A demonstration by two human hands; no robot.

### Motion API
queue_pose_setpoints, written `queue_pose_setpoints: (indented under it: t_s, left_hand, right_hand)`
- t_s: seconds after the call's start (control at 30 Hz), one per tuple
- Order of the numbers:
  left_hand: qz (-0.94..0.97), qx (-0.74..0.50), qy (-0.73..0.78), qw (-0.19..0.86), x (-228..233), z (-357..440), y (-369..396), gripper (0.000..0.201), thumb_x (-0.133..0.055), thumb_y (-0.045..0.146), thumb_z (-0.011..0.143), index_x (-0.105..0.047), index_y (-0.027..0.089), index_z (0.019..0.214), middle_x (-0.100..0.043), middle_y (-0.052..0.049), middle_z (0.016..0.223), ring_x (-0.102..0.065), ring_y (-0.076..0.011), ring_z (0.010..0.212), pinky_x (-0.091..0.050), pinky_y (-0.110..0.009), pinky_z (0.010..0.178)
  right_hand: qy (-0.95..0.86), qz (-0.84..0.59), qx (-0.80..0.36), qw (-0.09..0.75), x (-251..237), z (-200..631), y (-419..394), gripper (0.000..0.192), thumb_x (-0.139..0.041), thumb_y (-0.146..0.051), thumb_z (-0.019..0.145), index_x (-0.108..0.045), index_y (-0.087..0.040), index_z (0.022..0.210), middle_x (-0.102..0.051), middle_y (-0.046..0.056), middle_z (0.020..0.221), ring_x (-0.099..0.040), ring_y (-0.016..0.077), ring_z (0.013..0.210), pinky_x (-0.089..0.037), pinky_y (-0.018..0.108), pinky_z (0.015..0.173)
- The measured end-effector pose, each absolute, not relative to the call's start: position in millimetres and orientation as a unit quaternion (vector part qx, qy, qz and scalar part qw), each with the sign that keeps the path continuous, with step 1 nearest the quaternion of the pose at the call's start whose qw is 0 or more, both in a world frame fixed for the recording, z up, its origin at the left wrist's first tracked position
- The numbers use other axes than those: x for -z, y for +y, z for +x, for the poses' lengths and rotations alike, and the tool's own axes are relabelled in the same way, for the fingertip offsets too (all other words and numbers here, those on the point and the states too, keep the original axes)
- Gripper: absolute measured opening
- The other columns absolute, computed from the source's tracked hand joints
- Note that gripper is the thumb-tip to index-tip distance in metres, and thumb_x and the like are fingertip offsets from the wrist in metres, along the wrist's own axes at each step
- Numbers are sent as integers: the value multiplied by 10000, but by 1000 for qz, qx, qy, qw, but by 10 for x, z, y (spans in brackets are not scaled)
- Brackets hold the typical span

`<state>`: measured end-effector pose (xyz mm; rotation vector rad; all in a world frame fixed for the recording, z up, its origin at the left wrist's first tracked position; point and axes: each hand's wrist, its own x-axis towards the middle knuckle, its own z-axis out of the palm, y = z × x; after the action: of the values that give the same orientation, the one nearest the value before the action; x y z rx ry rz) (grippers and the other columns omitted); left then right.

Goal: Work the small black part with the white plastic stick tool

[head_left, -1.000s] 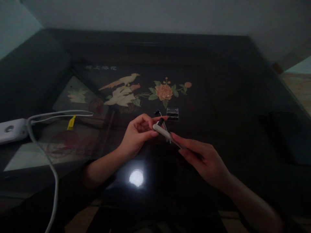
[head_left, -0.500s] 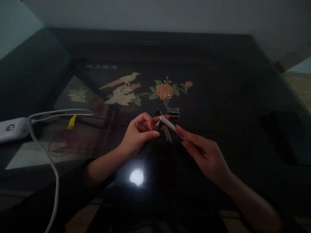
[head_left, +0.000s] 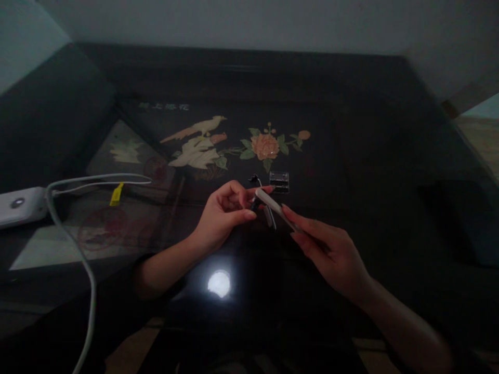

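I'm looking at a very dim, underexposed picture. A round glare spot (head_left: 219, 283) is shining off the glossy dark desk (head_left: 370, 156), seemingly a reflected lamp from above. The hands are catching only faint light and their edges are looking soft. The corners are sinking into near-black, grain is showing throughout, and straight lines are bowing toward the edges.

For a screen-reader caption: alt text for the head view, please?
Two bare hands meet over a dark glossy table: the right hand holds a slim white stick, its tip at the left hand fingers. A small clear box lies just beyond.
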<state>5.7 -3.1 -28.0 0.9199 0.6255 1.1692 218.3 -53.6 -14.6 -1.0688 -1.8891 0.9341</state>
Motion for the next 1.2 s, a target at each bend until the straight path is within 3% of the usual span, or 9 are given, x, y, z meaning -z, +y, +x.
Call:
queue_pose_setpoints:
  t_s: [0.23,0.43,0.6,0.8,0.97,1.2]
  left_hand:
    - [409,-531,279,688,272,59,-21,347,-902,249,634,-568,180,695,-764,-33,775,-729,-200,901,-549,-261,778]
    - [393,-528,282,698,263,67,-16,342,-903,210,628,-568,167,683,-778,-40,880,-710,-122,781,-526,-193,732]
    - [407,-518,305,688,273,61,-20,370,-905,256,619,-547,182,675,-774,-50,878,-702,-157,816,-546,-273,812]
    - [402,-518,293,696,272,59,-28,355,-897,236,627,-548,183,671,-753,-28,819,-700,-159,828,-541,-264,793]
    - [393,-520,294,699,292,60,-40,383,-913,261,599,-546,175,662,-708,15,715,-674,-119,680,-528,-223,697]
    - [398,-521,290,697,272,70,-28,374,-906,253,619,-545,173,675,-769,-40,865,-661,-108,662,-538,-258,776]
  right_hand:
    - [-752,-399,-384,358,152,2182,-571,517,-547,-95,935,-543,-316,1402,-752,32,1166,-727,163,905,-593,249,729]
    - [-752,-423,-357,357,174,2184,-561,486,-538,-113,938,-561,-285,1392,-774,35,1021,-693,147,755,-572,242,655]
    - [-740,-442,-360,355,173,2180,-554,460,-525,-133,945,-579,-280,1377,-760,49,1123,-715,179,882,-596,288,755]
    - [-733,-468,-346,353,160,2179,-542,458,-532,-152,941,-580,-290,1375,-752,51,1166,-724,199,923,-607,327,803]
    - [-723,-487,-334,359,176,2191,-532,453,-543,-158,938,-583,-277,1373,-759,53,1137,-724,197,883,-607,320,770]
    - [-736,-463,-345,353,174,2188,-551,450,-531,-155,949,-574,-265,1383,-747,66,1159,-706,173,833,-587,286,714]
